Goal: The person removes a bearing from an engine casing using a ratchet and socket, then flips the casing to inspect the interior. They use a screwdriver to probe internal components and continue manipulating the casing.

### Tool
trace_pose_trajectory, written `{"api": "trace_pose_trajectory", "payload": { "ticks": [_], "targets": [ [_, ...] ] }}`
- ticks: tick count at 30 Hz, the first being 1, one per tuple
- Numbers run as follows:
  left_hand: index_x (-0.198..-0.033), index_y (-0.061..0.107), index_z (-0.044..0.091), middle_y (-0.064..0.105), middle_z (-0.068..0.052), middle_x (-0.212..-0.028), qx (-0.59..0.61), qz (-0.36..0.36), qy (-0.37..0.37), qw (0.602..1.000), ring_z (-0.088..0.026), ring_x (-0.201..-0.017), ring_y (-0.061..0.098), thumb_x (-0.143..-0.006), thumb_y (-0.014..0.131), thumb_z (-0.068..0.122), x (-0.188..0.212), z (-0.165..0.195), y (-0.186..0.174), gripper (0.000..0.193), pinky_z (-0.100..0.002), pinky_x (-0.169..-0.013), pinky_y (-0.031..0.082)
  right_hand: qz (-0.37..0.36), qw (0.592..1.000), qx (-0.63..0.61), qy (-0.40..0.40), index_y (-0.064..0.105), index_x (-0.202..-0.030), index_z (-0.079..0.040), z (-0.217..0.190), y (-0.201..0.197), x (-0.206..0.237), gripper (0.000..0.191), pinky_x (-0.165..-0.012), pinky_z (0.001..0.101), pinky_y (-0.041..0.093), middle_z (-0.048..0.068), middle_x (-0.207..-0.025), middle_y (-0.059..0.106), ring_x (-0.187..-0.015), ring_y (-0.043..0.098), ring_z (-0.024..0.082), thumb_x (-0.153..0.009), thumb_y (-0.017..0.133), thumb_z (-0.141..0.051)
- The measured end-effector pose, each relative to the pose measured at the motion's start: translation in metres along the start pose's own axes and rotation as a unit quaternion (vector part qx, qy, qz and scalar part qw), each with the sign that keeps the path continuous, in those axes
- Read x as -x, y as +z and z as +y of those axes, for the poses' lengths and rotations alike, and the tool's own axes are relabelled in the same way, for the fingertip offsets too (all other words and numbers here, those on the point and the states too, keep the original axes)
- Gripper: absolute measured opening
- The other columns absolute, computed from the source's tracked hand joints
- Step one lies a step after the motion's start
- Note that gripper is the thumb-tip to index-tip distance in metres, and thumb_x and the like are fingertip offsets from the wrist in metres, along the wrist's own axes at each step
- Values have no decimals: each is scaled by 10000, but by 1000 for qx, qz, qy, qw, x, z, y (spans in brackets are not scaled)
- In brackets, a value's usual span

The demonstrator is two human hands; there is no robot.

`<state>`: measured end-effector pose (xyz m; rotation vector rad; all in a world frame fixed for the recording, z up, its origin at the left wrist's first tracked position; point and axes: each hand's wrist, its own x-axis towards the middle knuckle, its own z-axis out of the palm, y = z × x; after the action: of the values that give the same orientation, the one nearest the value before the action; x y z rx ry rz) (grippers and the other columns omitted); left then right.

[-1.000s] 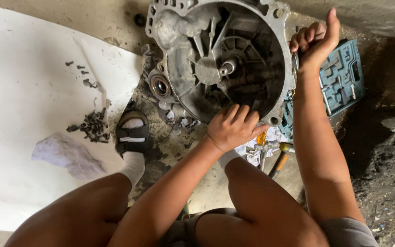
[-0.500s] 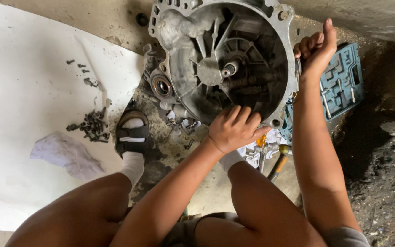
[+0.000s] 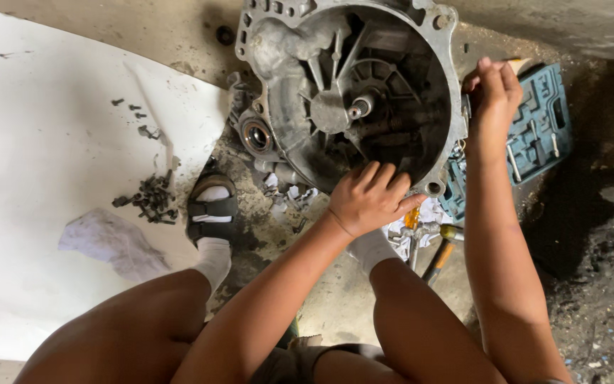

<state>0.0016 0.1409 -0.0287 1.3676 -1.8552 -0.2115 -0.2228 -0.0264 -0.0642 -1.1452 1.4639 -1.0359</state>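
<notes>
Nearest the camera, bare knees and forearms frame an oil-stained concrete floor (image 3: 605, 306), with one foot in a white sock and dark sandal (image 3: 212, 213) planted at the edge of a white sheet (image 3: 51, 128). Just beyond, the left hand (image 3: 369, 199) rests on the lower rim of the grey cast gearbox bell housing (image 3: 349, 92), fingers curled together over the edge. The right hand (image 3: 492, 96) grips the housing's right flange, fingers closed; whether they pinch a tool or fastener cannot be told. Judged from this hold, the step in hand is steadying or turning the casing, and the next move calls for a firm two-handed grip on a heavy, greasy part. Loose dark bolts (image 3: 149, 195) lie on the sheet beside a crumpled rag (image 3: 108, 238). Farther right, an open teal moulded tool case (image 3: 534, 135) lies touching the housing, and screwdrivers (image 3: 435, 252) lie below it.
</notes>
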Motion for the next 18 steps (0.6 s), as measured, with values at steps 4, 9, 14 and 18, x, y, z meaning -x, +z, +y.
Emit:
{"api": "trace_pose_trajectory", "payload": {
  "ticks": [4,9,14,18],
  "targets": [
    [-808,601,148,553,-25,-825,4,8,-12,1000,-206,-829,598,-943,739,517,-5,2,-7,416,-324,-658,526,-30,997,59,-36,618,-1026,-22,-12,7,18,136,-807,246,468,33,-948,659,-872,584,99,-1114,692,-94],
    [-792,616,148,567,-24,-821,-24,19,-11,999,-193,-791,593,-935,734,533,-9,5,-9,427,-312,-589,492,-48,960,276,-10,617,-1162,56,-30,22,23,388,-871,350,501,189,-1064,677,-997,632,268,-1124,613,-330],
    [-772,614,149,582,-24,-814,-55,47,-6,997,-194,-776,609,-923,721,546,-5,6,-4,438,-325,-553,476,-32,850,507,141,604,-1190,137,-55,34,23,883,-1001,532,425,427,-1179,582,-1186,548,542,-1047,412,-713],
    [-830,669,122,618,-31,-827,-82,65,9,994,-191,-756,614,-904,725,540,0,8,-1,428,-317,-508,441,-39,842,501,198,649,-1137,161,-66,35,24,942,-1044,522,431,435,-1177,595,-1203,579,519,-1021,386,-736]
  ]
}}
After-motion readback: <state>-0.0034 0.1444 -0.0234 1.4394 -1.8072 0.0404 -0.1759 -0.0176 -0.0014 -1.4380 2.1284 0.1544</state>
